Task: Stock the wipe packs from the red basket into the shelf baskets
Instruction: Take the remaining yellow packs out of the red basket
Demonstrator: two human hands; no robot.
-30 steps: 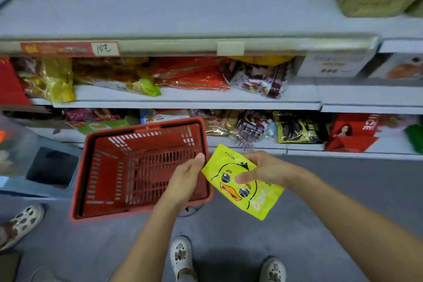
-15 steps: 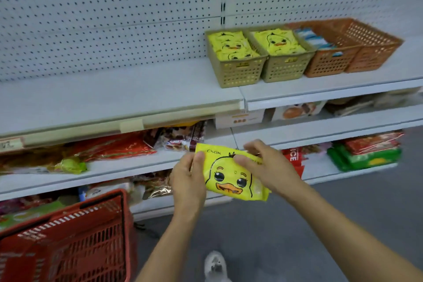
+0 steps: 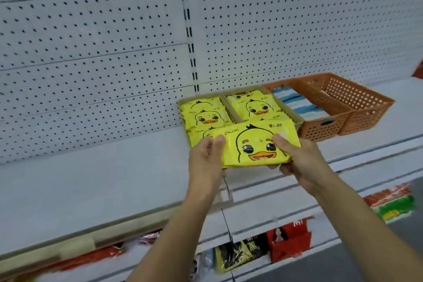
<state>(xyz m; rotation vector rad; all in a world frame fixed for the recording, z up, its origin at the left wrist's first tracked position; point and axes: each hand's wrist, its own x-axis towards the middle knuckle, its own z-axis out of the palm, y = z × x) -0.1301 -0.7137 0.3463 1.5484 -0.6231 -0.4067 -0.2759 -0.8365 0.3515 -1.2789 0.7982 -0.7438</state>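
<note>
A yellow wipe pack (image 3: 256, 144) with a duck face is held flat in front of the shelf baskets. My left hand (image 3: 204, 158) pinches its left end and my right hand (image 3: 295, 155) grips its right end. Just behind it two olive baskets sit side by side on the shelf: the left olive basket (image 3: 183, 104) and the right olive basket (image 3: 295, 113), both holding yellow duck packs. The red basket is out of view.
Two orange baskets stand to the right: the nearer orange basket (image 3: 325, 126) holds blue-and-white packs, the far orange basket (image 3: 366, 117) shows none. White pegboard (image 3: 91, 52) backs the shelf (image 3: 103, 178). Lower shelves carry snack bags (image 3: 233, 256) and red packets (image 3: 288, 242).
Both hands have raised the yellow pack up to the olive baskets. The view has swung up, and the red basket has dropped out of sight.
</note>
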